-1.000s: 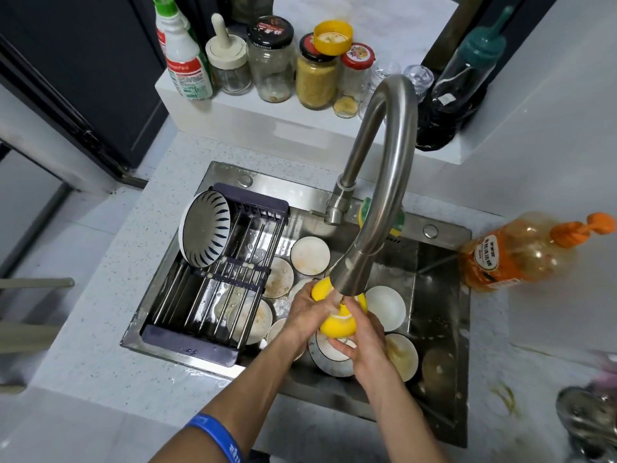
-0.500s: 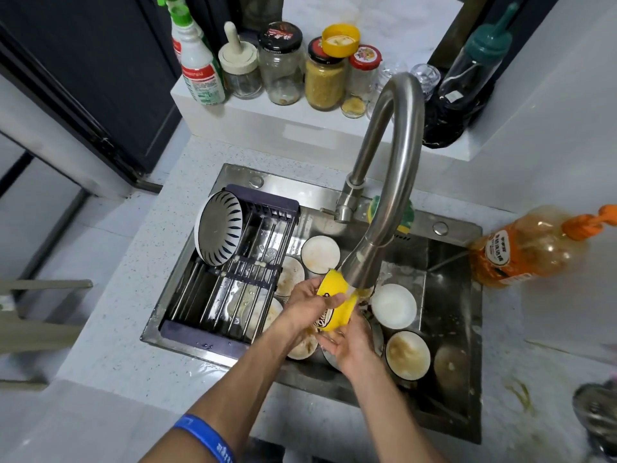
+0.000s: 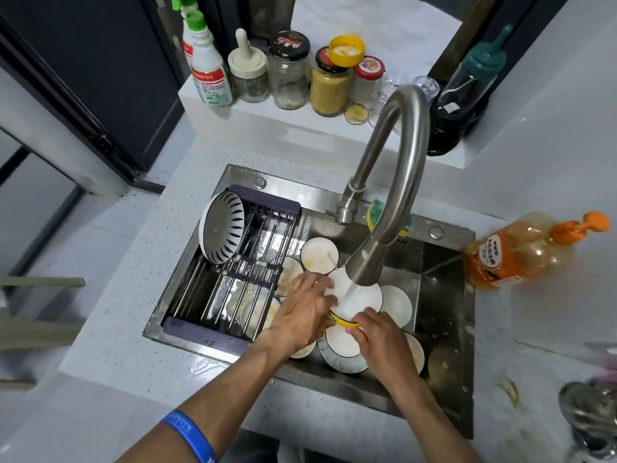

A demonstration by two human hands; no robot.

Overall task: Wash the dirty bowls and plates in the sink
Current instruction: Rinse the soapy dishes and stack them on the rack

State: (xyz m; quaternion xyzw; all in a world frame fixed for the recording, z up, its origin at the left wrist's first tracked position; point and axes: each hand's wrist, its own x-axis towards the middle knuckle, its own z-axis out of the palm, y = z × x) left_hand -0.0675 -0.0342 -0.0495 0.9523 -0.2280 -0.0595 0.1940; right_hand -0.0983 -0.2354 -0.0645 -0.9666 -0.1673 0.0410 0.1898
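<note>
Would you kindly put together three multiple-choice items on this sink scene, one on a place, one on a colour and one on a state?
1. Where does the striped bowl stand?
A. on its edge in the drying rack
B. flat on the sink floor
C. on the shelf among the jars

2. What colour is the pump on the dish soap bottle?
A. blue
B. orange
C. white

3. What state is the faucet in?
A. off and dry
B. running onto the white-and-yellow bowl
C. swung out over the counter

Answers: 1 A, it leans upright at the rack's far left end. 2 B, the pump head is orange like the liquid. 3 B, a stream falls into the bowl that the left hand and right hand hold.
</note>
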